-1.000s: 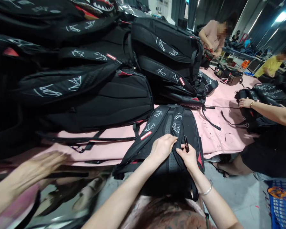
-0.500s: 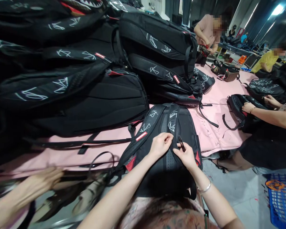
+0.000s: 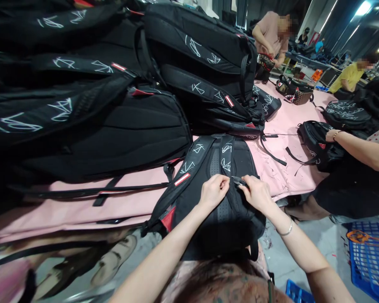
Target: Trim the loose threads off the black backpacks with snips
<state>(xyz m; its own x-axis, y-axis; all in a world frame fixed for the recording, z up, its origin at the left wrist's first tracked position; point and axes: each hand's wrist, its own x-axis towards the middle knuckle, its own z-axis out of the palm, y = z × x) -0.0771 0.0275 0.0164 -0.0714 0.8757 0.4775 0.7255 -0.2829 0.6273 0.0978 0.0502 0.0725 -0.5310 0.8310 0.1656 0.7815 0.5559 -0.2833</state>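
A black backpack (image 3: 221, 219) with white scribble marks lies back-side up over the near edge of the pink table (image 3: 120, 202), partly on my lap. My left hand (image 3: 213, 191) pinches the right shoulder strap (image 3: 227, 158) of the backpack, fingers closed. My right hand (image 3: 257, 193) is closed on small black thread snips (image 3: 239, 182), whose tip meets the strap right beside my left fingers. A silver bangle sits on my right wrist.
A tall pile of matching black backpacks (image 3: 113, 97) fills the table's left and back. A co-worker's arm (image 3: 356, 147) on the right handles another black bag (image 3: 318, 145). Two more people stand at the far right. A blue crate (image 3: 371, 256) is on the floor.
My right hand has turned and brought the snips down to the strap by my left fingers. The blurred hand at the lower left has gone out of view. The view shifted slightly.
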